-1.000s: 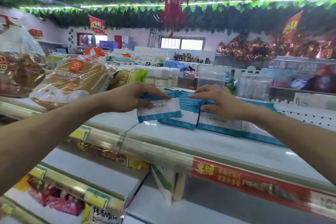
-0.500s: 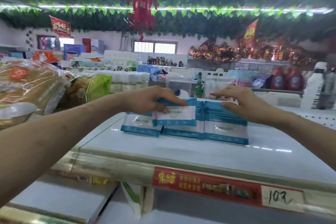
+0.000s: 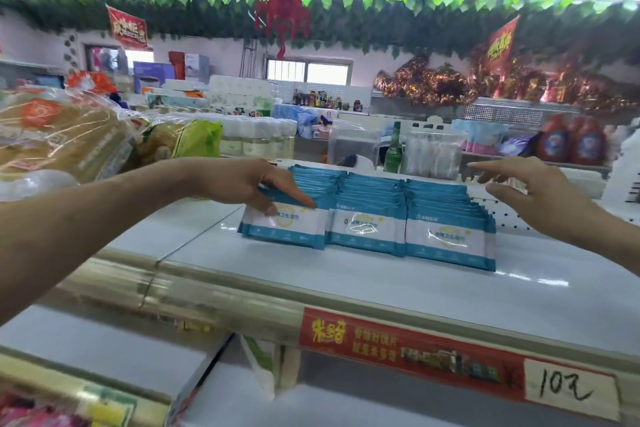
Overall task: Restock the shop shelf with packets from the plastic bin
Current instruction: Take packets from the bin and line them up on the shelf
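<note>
Facing the top shelf in head view, the only view given: approx. three rows of blue-and-white wet-wipe packets stand upright, side by side and touching, set back from the front lip. Rows look full and fairly even, so most of this spot seems stocked. What's left is prob. squaring up, esp. the left row, which sits a bit further back than the others.

L hand is on that left row, fingers laid over the top edges and thumb on the front packet's face, pinching the front of the row. R hand is spread, fingers apart, near the right row but not touching, holding nothing.

Plastic bin isn't in view, so can't tell how many pkts remain. Shelf has bare room in front of the rows.
</note>
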### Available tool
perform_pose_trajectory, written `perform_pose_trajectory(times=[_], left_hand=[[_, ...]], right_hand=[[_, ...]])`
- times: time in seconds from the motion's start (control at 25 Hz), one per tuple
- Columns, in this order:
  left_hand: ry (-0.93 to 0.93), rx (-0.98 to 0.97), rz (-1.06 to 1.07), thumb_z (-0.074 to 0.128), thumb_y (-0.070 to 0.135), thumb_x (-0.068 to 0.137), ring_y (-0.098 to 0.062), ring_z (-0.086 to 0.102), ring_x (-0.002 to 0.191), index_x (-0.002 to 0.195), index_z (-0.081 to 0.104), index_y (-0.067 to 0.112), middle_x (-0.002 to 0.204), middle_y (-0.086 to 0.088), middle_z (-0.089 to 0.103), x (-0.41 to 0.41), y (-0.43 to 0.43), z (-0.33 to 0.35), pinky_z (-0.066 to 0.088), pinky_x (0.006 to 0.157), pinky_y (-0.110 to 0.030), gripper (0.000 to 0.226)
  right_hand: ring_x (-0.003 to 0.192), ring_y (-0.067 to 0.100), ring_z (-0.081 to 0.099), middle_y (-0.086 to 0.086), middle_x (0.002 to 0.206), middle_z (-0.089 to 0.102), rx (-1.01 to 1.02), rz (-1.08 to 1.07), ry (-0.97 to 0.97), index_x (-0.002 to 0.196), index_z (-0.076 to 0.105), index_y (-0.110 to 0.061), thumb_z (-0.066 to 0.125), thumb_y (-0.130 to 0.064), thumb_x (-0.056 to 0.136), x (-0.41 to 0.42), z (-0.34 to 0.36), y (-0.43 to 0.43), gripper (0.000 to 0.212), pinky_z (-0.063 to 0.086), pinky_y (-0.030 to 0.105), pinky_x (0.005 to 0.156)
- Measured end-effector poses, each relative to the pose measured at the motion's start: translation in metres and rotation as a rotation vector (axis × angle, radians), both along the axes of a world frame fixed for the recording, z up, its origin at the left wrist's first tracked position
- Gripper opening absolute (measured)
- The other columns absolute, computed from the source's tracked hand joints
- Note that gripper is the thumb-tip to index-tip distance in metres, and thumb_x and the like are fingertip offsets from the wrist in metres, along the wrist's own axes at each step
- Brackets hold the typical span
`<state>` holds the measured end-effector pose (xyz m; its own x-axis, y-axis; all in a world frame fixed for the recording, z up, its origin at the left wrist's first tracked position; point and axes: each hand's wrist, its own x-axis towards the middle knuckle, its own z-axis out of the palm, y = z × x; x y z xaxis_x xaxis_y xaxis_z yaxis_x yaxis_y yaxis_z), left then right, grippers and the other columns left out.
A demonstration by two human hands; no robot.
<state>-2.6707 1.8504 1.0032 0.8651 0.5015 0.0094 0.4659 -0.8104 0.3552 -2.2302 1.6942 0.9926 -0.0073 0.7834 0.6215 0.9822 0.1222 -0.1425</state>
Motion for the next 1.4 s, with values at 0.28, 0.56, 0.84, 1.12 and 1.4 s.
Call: perform_pose_trajectory(times=[0.28, 0.56, 0.84, 1.12, 1.4], left_hand=[[-0.015, 0.153, -0.021, 0.060, 0.003, 0.100, 0.004, 0.045, 0.116, 0.135, 0.062, 0.051, 0.119, 0.020, 0.048, -0.001, 0.018, -0.015, 0.036, 0.097, -0.009, 0.059], [0.033, 0.320, 0.015, 0.059, 0.006, 0.100, -0.007, 0.021, 0.134, 0.128, 0.059, 0.063, 0.144, 0.018, 0.030, -0.003, 0.003, -0.028, 0.022, 0.119, -0.036, 0.063], [-0.269, 0.469, 0.191, 0.064, 0.021, 0.100, -0.011, 0.042, 0.133, 0.129, 0.069, 0.039, 0.143, 0.009, 0.050, -0.065, -0.055, -0.028, 0.037, 0.115, -0.044, 0.034], [-0.276, 0.520, 0.724, 0.066, 0.026, 0.099, -0.009, 0.055, 0.109, 0.127, 0.070, 0.026, 0.122, 0.010, 0.056, -0.219, -0.155, -0.081, 0.048, 0.096, -0.033, 0.029], [-0.080, 0.297, 1.160, 0.055, 0.038, 0.089, -0.023, 0.062, 0.108, 0.133, 0.065, 0.024, 0.117, -0.002, 0.064, -0.311, -0.312, -0.239, 0.048, 0.089, -0.034, 0.048]], right_hand=[[0.099, 0.019, 0.056, -0.004, 0.110, 0.072, 0.024, 0.048, -0.027, 0.137, 0.065, -0.026, 0.064, -0.012, 0.098, -0.031, 0.006, -0.001, 0.041, 0.048, 0.045, 0.084], [0.098, 0.007, 0.057, -0.013, 0.115, 0.068, 0.009, 0.210, -0.043, 0.139, 0.059, -0.040, 0.057, -0.031, 0.097, -0.088, 0.019, -0.005, 0.043, 0.053, 0.047, 0.087], [0.098, 0.000, 0.057, -0.015, 0.109, 0.066, 0.002, 0.553, -0.145, 0.132, 0.065, -0.036, 0.057, -0.030, 0.101, -0.227, 0.023, 0.025, 0.033, 0.050, 0.037, 0.091], [0.091, 0.011, 0.060, -0.008, 0.110, 0.070, -0.222, 0.943, -0.195, 0.122, 0.073, -0.027, 0.061, -0.020, 0.097, -0.414, -0.047, 0.033, 0.029, 0.049, 0.034, 0.087], [0.116, 0.023, 0.059, 0.006, 0.127, 0.066, -0.586, 1.199, -0.216, 0.133, 0.066, -0.018, 0.064, -0.020, 0.097, -0.554, -0.223, -0.027, 0.036, 0.043, 0.029, 0.094]])
